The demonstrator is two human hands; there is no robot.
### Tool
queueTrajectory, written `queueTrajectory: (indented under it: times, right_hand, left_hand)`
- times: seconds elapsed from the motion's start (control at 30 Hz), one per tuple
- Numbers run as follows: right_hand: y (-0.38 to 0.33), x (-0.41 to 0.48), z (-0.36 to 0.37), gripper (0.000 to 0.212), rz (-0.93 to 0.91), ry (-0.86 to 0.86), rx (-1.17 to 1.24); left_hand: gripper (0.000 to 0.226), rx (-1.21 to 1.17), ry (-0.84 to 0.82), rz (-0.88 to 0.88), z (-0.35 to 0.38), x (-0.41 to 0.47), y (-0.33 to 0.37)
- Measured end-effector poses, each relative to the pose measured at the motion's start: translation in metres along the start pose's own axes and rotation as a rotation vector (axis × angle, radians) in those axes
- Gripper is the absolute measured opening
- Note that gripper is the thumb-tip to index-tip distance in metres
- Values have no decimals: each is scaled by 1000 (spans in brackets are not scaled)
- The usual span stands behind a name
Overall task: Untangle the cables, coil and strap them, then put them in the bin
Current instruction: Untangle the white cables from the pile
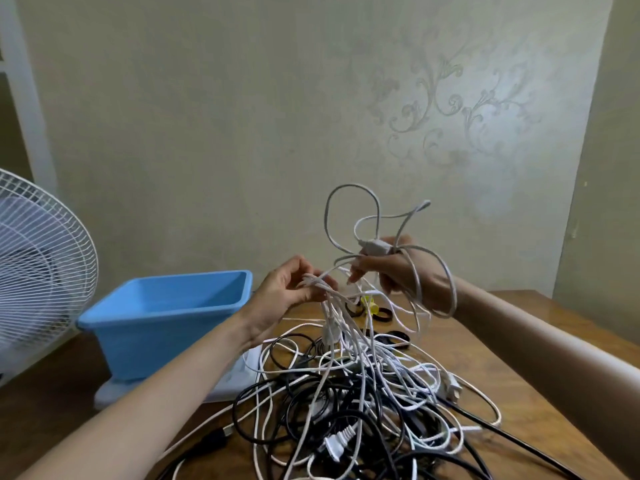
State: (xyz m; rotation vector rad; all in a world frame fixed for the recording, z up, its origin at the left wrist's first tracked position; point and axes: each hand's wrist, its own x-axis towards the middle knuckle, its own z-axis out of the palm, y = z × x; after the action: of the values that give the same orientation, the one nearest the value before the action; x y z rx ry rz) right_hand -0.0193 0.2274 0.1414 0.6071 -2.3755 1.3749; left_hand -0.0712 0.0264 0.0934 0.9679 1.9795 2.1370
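Observation:
A big tangle of white and black cables (367, 403) lies on the wooden table (540, 341). My left hand (287, 289) pinches a bundle of white strands lifted out of the heap. My right hand (398, 268) is raised a little higher and grips white cable loops (349, 216) together with a white connector; loops rise above it and others hang over its wrist. The empty blue bin (166, 320) stands at the left of the table, beside my left forearm.
A white fan (38, 268) stands at the far left. Black straps (384, 315) and a small yellow item (369, 303) lie behind the heap. A white power strip (239, 379) lies under the bin's near side. A white plug (337, 443) sits in the heap's front.

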Motion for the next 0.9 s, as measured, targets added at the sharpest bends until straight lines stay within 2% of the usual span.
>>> queueTrajectory:
  times: [0.1,0.2,0.3,0.43,0.47,0.53,0.6,0.63,0.73,0.83,0.9]
  right_hand:
    - [-1,4,-2,16,27,-161,13]
    - [9,7,6,11,65,-286,41]
    - [19,12,20,15,109,-232,-50]
    - [20,18,30,9,34,-192,-460]
    - [19,18,30,8,18,-188,-478]
    - [16,17,24,22,40,-142,-357]
    - [15,16,12,28,68,-73,-109]
    - [14,17,5,28,61,-40,-19]
    - [14,21,-15,24,7,74,100]
    - [9,27,-36,24,-22,219,216]
    - [5,28,-44,30,-28,302,231]
  left_hand:
    - [29,-114,-52,7,-3,-1,2]
    - [21,-256,-81,-2,-3,-2,2]
    - [27,-406,-54,-26,-4,-2,-2]
    - [35,-532,-92,-22,-8,-2,-6]
    - [34,-531,-102,-22,-9,-3,-6]
    - [32,-514,-101,-36,-12,-6,-4]
    - [23,-386,-49,-56,-15,-8,1]
    - [22,-240,-6,-68,-17,-9,3]
    - [37,268,90,-130,-21,-13,0]
    - [16,391,134,-163,-27,-20,-8]
    - [7,481,84,-208,-32,-25,-8]
